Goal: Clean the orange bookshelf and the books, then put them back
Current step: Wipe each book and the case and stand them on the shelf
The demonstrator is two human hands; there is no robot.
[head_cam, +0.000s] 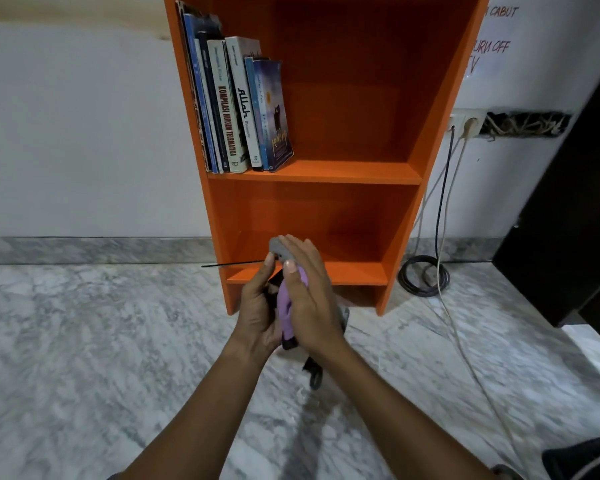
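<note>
- Grey-veined marble floor running up to a white wall with a marble skirting strip.
- Orange bookshelf standing on that floor against the wall, open at the front.
- Upper shelf: row of books packed upright against the left side panel, the rightmost leaning slightly; spines reading "Kompilasi Hukum Telematika" and "Allah".
- Lower shelf bare, just behind both hands.
- Left hand curled shut around a dark object, thumb and forefinger pinched at its top; hard to tell what it is.
- Right hand pressed flat, fingers extended, onto a purple cloth sandwiched between the two palms; small grey piece showing at the fingertips.
- Right of the shelf: wall socket with plugs, cables hanging down to a coil on the floor.
</note>
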